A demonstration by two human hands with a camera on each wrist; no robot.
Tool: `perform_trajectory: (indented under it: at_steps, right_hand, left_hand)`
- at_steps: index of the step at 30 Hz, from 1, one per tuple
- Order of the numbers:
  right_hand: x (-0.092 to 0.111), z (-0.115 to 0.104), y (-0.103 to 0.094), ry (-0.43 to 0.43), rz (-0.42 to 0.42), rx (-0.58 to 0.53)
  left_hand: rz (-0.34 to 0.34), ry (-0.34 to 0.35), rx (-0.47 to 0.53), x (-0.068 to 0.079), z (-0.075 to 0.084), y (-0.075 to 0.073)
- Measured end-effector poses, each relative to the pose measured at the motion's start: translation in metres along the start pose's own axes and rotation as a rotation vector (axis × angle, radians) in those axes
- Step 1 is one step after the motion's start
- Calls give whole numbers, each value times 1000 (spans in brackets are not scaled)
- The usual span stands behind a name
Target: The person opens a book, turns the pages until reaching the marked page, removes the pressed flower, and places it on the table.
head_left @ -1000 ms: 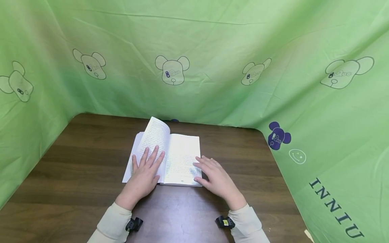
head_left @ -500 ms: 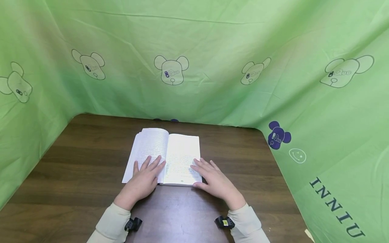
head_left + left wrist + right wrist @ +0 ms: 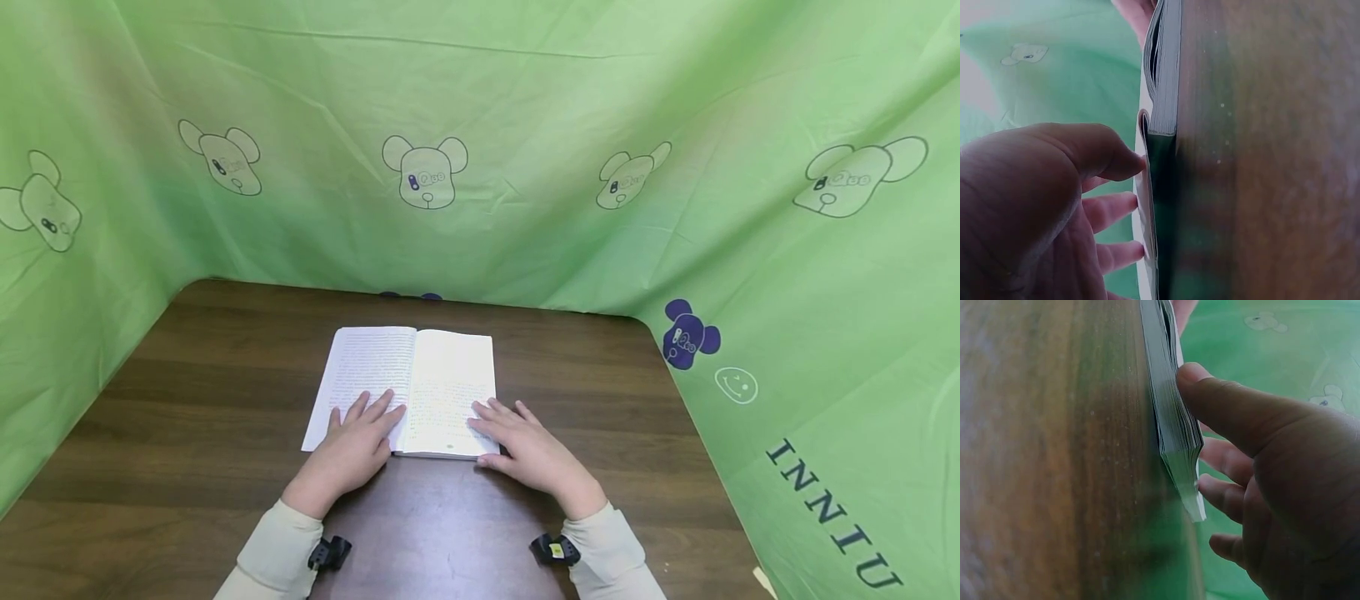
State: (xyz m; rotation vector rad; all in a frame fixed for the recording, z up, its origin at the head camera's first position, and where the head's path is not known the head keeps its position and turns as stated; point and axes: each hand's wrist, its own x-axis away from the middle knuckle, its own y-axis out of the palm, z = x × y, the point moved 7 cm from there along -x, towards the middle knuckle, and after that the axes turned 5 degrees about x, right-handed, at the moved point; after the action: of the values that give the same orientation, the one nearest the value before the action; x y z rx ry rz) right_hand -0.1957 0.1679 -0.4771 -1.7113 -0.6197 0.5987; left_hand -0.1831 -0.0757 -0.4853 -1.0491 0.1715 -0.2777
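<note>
We see a green cloth (image 3: 525,100) standing around the back and both sides of the work area, printed with pale animal heads (image 3: 426,177) and, at right, the dark letters INNIU (image 3: 832,517). Within it we find a dark brown wooden table (image 3: 187,375) with visible grain and a patch of glare near the front.

On the table, slightly left of centre, we locate the book (image 3: 452,358). It lies face up with two printed pages showing. We note in both wrist views that the stack of sheets is thick under the right page; the left wrist view shows the left side much thinner.

We see pale sleeves (image 3: 273,550) on both forearms. The left hand (image 3: 348,450) rests on the lower part of the left page, fingers spread and extended, thumb near the bottom edge. The right hand (image 3: 532,450) lies at the lower right corner of the right page, fingers relaxed and slightly apart, thumb by the bottom edge. We see neither hand gripping. At each wrist we identify a small black device (image 3: 328,552).
</note>
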Motion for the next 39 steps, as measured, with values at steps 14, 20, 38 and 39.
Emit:
perform_trajectory:
  at_steps: [14,20,38,39]
  right_hand:
    - [-2,4,2,34,-2,31]
    - [-3,5,3,47,-4,15]
    - [-2,-3,-9,-37,54,97]
    - [-2,-3,-9,-39,52,103]
  left_hand:
    - [-25,-15,20,-1,-2,2]
    - [-13,-12,17,-1,-1,1]
    - [44,58,-7,-4,12,-2]
    - [46,78,-9,-4,15,-2]
